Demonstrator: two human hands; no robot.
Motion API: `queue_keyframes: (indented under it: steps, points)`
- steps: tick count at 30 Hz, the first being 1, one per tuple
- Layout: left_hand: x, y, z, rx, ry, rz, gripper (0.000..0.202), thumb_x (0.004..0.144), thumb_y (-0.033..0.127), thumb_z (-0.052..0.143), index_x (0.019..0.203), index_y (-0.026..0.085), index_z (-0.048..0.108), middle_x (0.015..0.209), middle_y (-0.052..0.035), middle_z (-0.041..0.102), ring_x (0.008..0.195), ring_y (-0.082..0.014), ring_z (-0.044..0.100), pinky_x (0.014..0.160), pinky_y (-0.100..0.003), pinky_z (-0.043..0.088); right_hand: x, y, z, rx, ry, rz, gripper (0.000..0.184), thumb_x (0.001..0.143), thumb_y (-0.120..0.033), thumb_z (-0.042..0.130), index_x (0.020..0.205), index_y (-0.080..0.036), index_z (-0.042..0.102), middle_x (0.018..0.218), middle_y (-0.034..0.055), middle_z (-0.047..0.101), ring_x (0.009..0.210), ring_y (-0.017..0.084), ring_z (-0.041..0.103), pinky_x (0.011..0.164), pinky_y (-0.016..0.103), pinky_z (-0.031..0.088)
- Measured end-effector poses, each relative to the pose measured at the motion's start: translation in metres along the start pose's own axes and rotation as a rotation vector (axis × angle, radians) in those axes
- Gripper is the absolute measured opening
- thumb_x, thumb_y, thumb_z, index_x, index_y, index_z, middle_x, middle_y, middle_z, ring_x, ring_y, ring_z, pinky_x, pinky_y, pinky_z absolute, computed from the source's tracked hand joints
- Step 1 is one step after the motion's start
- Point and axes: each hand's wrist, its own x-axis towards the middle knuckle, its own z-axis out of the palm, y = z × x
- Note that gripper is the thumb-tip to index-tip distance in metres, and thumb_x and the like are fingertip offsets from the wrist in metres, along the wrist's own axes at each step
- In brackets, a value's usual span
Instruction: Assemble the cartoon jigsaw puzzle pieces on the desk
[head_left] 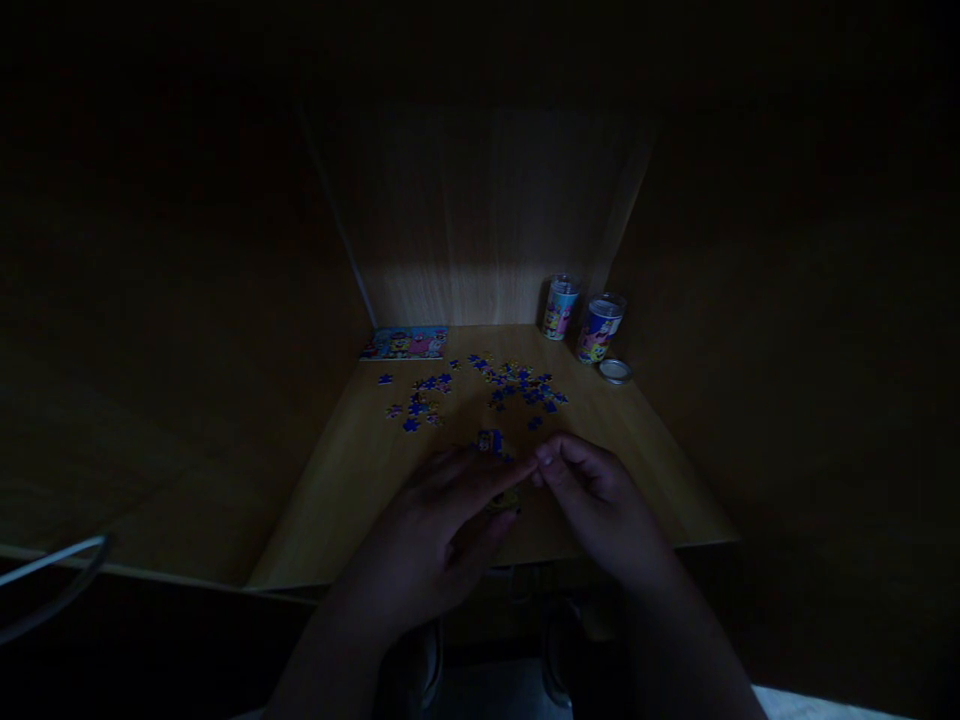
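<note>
- Very dim; side walls (150,330) around you sink near black.
- Weak glow on back panel (472,285) and tabletop (322,500).
- Your left hand (439,525) and right hand (607,500) read dark, tabletop shadowed between.
- Faint glints on clear can tops (609,302).
- Puzzle pieces (411,425) lose fine detail.

Dim light falls on the pale wood-grain bench (637,455) beneath the hands (442,530); a wood-grain back panel (480,220) rises beyond them, dark side panels (787,330) flank them, greyish floor (491,692) below.
</note>
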Motion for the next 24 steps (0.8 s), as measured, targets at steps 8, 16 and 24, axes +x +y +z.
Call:
queue_keyframes:
  steps: [8, 16, 24]
  points:
    - [-0.001, 0.0, -0.007, -0.261, 0.006, -0.059, 0.051, 0.109, 0.018, 0.07, 0.153, 0.042, 0.065, 0.143, 0.0002, 0.076, 0.132, -0.0173, 0.071, 0.114, -0.035, 0.057, -0.001, 0.001, 0.0, -0.046, -0.054, -0.019, 0.046, 0.111, -0.061, 0.062, 0.084, -0.023, 0.063, 0.078, -0.0023, 0.059, 0.074, 0.016, 0.055, 0.069, 0.028, 0.044]
    - [-0.008, -0.002, -0.008, -0.422, -0.058, -0.121, 0.05, 0.107, 0.021, 0.074, 0.154, 0.036, 0.067, 0.139, -0.0051, 0.078, 0.127, -0.0201, 0.074, 0.113, -0.037, 0.06, -0.002, -0.001, -0.002, -0.015, -0.042, -0.054, 0.039, 0.108, -0.055, 0.068, 0.084, -0.023, 0.067, 0.077, -0.0019, 0.064, 0.073, 0.015, 0.06, 0.066, 0.027, 0.045]
    - [-0.004, 0.004, -0.013, -0.565, -0.051, -0.126, 0.046, 0.103, 0.014, 0.076, 0.143, 0.036, 0.074, 0.119, -0.0004, 0.08, 0.112, -0.0151, 0.076, 0.104, -0.028, 0.059, -0.001, -0.003, -0.002, 0.043, -0.07, -0.045, 0.031, 0.102, -0.047, 0.077, 0.084, -0.023, 0.067, 0.076, -0.0025, 0.064, 0.071, 0.015, 0.059, 0.065, 0.025, 0.046]
